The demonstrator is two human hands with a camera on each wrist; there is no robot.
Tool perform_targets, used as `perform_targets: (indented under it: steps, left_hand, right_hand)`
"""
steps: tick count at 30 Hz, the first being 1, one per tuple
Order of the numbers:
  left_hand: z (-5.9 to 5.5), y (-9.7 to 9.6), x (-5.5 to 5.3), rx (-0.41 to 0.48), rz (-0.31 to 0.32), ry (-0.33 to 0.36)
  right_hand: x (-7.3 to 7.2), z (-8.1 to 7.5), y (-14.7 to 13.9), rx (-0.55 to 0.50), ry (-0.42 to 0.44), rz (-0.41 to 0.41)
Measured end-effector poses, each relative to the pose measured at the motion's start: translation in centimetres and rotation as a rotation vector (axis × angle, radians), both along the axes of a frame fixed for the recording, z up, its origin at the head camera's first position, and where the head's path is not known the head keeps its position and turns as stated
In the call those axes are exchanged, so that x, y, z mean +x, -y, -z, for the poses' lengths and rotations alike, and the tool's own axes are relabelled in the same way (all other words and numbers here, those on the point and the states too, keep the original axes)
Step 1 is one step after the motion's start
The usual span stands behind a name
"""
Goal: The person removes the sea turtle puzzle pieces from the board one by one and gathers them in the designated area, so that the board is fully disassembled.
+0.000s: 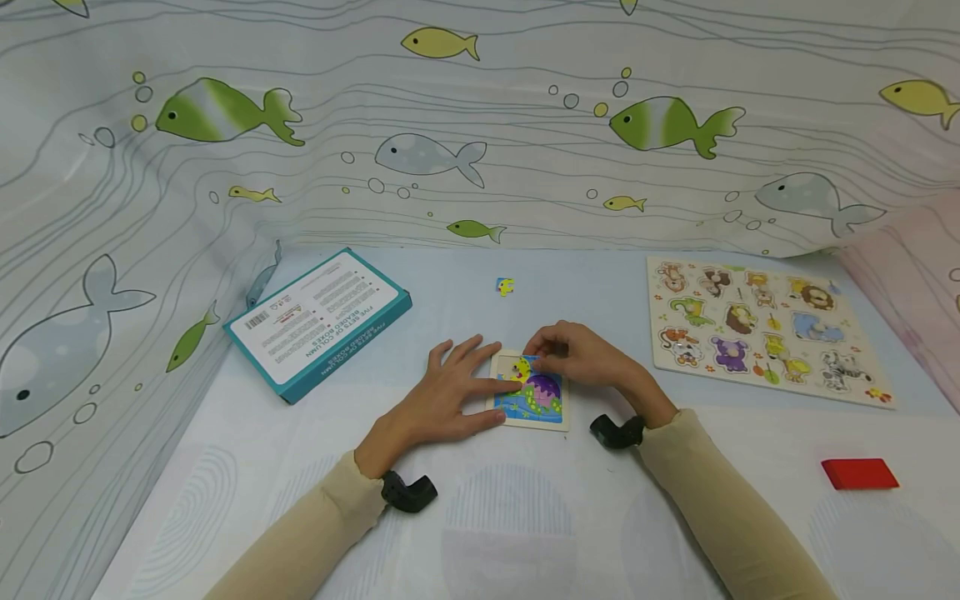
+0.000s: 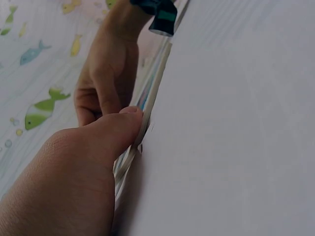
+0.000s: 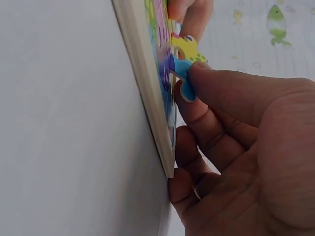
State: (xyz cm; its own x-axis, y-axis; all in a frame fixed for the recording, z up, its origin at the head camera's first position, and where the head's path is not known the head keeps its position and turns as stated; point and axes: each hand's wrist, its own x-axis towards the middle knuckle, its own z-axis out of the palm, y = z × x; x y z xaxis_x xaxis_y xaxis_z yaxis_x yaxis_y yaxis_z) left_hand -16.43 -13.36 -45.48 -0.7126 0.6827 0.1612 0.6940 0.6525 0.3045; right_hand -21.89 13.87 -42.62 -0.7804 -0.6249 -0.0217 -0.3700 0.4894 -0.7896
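A small jigsaw (image 1: 552,427) in a pale wooden frame lies on the table, its picture blue, purple and yellow. My right hand (image 1: 581,354) pinches a blue and yellow puzzle piece (image 3: 186,56) between thumb and index finger, tilted up over the jigsaw at its far right corner. Fingers spread, my left hand (image 1: 442,398) rests across the jigsaw's left side, one finger reaching over the picture. In the left wrist view, the left thumb (image 2: 129,123) lies at the frame's near edge. Farther back sits a loose yellow and blue puzzle piece (image 1: 505,287).
A teal and white box (image 1: 322,321) lies at the back left. At the back right is a wooden animal puzzle board (image 1: 765,329). A red block (image 1: 859,473) lies at the right. A fish-patterned curtain (image 1: 525,108) rises behind the table.
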Motion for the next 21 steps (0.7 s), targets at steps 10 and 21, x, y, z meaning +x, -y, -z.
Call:
perform_targets:
  steps: [10, 21]
  left_hand:
    - [-0.04, -0.12, 0.1, -0.015, 0.003, -0.006]
    - [-0.15, -0.24, 0.1, -0.01, 0.004, -0.02]
  right_hand:
    - [0.04, -0.01, 0.12, 0.002, 0.011, -0.008]
    - [-0.05, 0.05, 0.03, -0.01, 0.025, -0.011]
